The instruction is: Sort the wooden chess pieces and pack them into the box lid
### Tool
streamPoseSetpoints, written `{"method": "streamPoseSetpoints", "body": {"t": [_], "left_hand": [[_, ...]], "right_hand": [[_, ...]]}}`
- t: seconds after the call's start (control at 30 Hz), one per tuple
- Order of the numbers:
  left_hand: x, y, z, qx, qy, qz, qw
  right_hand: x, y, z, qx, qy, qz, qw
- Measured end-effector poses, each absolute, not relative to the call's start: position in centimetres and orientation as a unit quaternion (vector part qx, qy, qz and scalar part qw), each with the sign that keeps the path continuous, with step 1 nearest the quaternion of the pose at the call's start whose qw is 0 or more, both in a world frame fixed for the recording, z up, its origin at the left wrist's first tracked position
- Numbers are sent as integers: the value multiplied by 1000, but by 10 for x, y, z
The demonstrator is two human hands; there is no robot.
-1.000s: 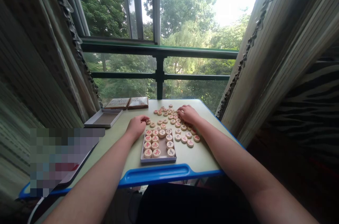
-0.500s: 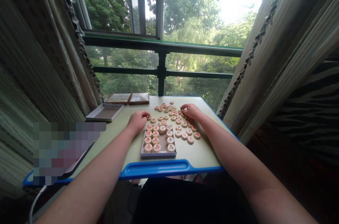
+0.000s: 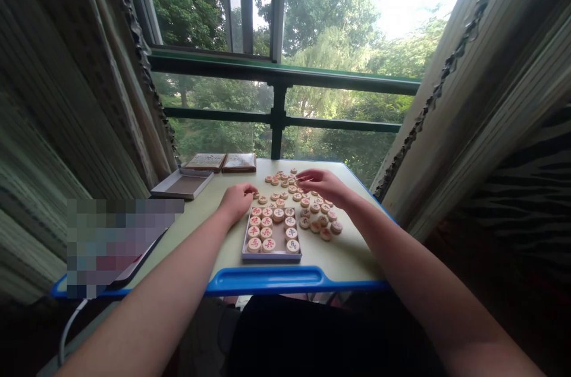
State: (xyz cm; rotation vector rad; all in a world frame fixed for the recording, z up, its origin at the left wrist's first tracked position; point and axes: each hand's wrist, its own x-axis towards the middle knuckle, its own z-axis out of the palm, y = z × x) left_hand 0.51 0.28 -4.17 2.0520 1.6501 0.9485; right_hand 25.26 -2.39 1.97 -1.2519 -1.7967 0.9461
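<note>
Chinese chess pieces, round and wooden with red or dark characters, lie scattered on the table; one loose piece (image 3: 263, 200) is just right of my left hand (image 3: 237, 201). That hand rests beyond the box's left corner, fingers curled together; whatever they hold is hidden. My right hand (image 3: 325, 185) hovers over the far pieces, its thumb and fingers apart, with no piece clearly seen between them. A shallow white box (image 3: 278, 244) in front of me holds pieces in columns, red characters at left and dark ones at right. Its middle column has one piece (image 3: 278, 215) at the far end.
An upturned box lid (image 3: 181, 184) lies at the table's left, with two flat wooden-edged cases (image 3: 239, 163) behind it. A blurred-out object (image 3: 120, 246) lies on the left edge. The table has a blue rim (image 3: 267, 279). Curtains and a green railing (image 3: 348, 122) surround it.
My right hand has lifted and shifted left from the pieces, its fingers spreading. Several pieces near the right forearm have shifted. My left hand stays by the box, and the view has turned slightly left.
</note>
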Motion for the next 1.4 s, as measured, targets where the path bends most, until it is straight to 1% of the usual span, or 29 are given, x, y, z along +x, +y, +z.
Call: {"method": "streamPoseSetpoints", "body": {"t": [0.1, 0.23, 0.3, 0.43, 0.53, 0.7, 0.8, 0.93, 1.4], "left_hand": [[5, 3, -41, 719, 581, 337, 180], [6, 4, -41, 715, 587, 335, 181], [6, 4, -40, 715, 588, 334, 179], [7, 5, -40, 715, 585, 337, 182], [7, 6, -41, 717, 583, 336, 183], [7, 5, -41, 718, 582, 339, 174], [7, 5, -41, 719, 583, 337, 172], [7, 5, -40, 724, 582, 334, 162], [9, 2, -38, 719, 583, 336, 172]], "right_hand": [[237, -38, 24, -430, -702, 425, 377], [228, -50, 24, -403, -736, 427, 337], [226, -54, 25, -390, -776, 393, 302], [221, -64, 28, -359, -864, 272, 225], [216, -68, 29, -345, -892, 217, 195], [211, -67, 24, -374, -890, 180, 190], [209, -67, 22, -393, -889, 169, 166], [207, -67, 22, -384, -898, 158, 146], [206, -70, 20, -365, -908, 130, 161]]}}
